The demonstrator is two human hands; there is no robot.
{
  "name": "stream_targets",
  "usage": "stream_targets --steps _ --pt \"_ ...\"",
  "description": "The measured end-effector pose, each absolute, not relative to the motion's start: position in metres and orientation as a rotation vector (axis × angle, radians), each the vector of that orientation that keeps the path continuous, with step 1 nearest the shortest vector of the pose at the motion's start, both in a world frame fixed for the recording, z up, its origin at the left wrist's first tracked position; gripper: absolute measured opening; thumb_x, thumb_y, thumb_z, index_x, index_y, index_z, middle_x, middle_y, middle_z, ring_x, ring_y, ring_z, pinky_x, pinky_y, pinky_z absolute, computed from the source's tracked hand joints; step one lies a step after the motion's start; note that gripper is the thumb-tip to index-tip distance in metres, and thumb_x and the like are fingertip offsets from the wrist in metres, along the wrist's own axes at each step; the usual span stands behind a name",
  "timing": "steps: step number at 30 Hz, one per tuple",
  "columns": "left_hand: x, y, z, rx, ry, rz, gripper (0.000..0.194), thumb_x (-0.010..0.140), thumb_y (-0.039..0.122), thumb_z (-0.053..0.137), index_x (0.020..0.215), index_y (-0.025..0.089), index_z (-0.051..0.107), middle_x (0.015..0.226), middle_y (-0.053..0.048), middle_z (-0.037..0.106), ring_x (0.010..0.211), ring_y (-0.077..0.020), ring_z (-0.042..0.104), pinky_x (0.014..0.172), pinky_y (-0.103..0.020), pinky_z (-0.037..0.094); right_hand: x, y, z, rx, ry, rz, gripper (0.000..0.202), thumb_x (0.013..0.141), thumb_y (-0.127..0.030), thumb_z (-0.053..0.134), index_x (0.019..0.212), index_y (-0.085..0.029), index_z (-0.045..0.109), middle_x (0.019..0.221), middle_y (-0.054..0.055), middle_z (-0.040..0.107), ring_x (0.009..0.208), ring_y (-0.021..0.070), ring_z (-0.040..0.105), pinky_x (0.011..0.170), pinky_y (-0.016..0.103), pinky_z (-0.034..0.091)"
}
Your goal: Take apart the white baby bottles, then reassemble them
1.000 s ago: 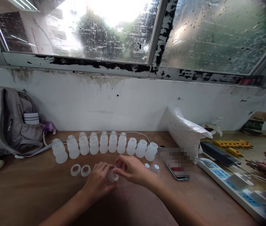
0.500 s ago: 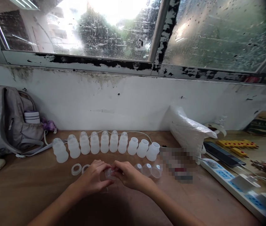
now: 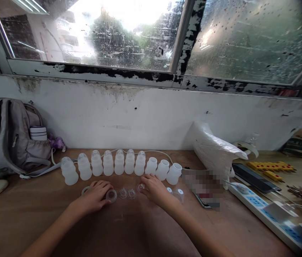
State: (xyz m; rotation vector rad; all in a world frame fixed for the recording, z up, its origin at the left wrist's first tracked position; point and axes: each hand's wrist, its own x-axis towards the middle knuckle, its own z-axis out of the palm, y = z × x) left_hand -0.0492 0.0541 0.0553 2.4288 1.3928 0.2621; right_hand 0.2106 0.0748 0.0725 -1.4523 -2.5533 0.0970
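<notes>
A clear collar ring (image 3: 111,196) is between the thumb and forefinger of my left hand (image 3: 95,195), its opening facing up. Under that hand, another ring (image 3: 85,190) is partly hidden. My right hand (image 3: 153,190) has its fingertips closed round a clear nipple (image 3: 140,187). Two more clear nipples, a left one (image 3: 123,193) and a right one (image 3: 131,193), sit on the table between my hands. Behind them, frosted baby bottles (image 3: 119,164) stand in a curved row. Several wear clear domed caps; the three at the right, including the end bottle (image 3: 174,174), are open-necked.
Clear caps (image 3: 178,195) lie right of my right hand. Farther right are a phone-like slab (image 3: 204,202), a white plastic bag (image 3: 212,146), a power strip (image 3: 260,210) and a dark phone (image 3: 255,176). A backpack (image 3: 3,135) leans at the left by the wall.
My hands have moved apart from where they met round a clear piece. The left went left with the ring; the right went right to a nipple. Two nipples now show between them.
</notes>
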Motion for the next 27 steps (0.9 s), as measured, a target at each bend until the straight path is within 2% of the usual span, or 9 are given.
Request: stream_targets --steps 8,18,21,24,27 --pt "-0.056 0.058 0.061 2.432 1.564 0.008 0.035 0.073 0.033 0.052 0.107 0.022 0.051 0.117 -0.006 0.051 0.112 -0.0244 0.039 0.094 -0.039 0.024 0.202 0.072 0.053 -1.516 -2.737 -0.002 0.012 0.074 -0.019 0.054 0.085 -0.016 0.054 0.089 0.008 0.058 0.091 0.0230 0.048 0.077 0.034 0.026" --pt "-0.061 0.058 0.059 2.425 1.611 -0.069 0.039 0.073 0.031 0.050 0.110 0.019 0.051 0.117 -0.008 0.051 0.112 -0.0253 0.040 0.094 -0.042 0.024 0.201 0.074 0.046 -1.510 -2.729 0.022 0.013 0.074 -0.021 0.055 0.086 -0.016 0.056 0.088 0.008 0.059 0.090 0.0229 0.050 0.077 0.034 0.028" --pt "-0.059 0.055 0.069 2.357 1.643 -0.102 0.051 0.072 0.034 0.051 0.120 0.018 0.043 0.125 -0.009 0.045 0.118 -0.0258 0.035 0.096 -0.043 0.023 0.203 0.075 0.056 -1.440 -2.669 0.050 0.016 0.076 -0.029 0.056 0.086 -0.017 0.056 0.088 0.007 0.059 0.089 0.0225 0.051 0.076 0.033 0.031" --pt "-0.056 0.050 0.081 2.316 1.676 -0.097 0.061 0.072 0.035 0.050 0.129 0.019 0.032 0.129 -0.010 0.041 0.120 -0.0253 0.033 0.097 -0.042 0.022 0.206 0.081 0.078 -1.348 -2.419 -0.049 0.016 0.081 -0.032 0.049 0.086 -0.019 0.056 0.094 0.007 0.056 0.089 0.0210 0.050 0.076 0.032 0.034" --pt "-0.053 0.046 0.088 2.351 1.668 -0.038 0.062 0.074 0.036 0.048 0.131 0.021 0.028 0.130 -0.010 0.041 0.120 -0.0257 0.034 0.097 -0.041 0.023 0.209 0.095 0.100 -1.340 -2.145 -0.256 0.022 0.084 -0.032 0.043 0.099 -0.019 0.053 0.106 0.009 0.052 0.100 0.0231 0.045 0.083 0.035 0.033"
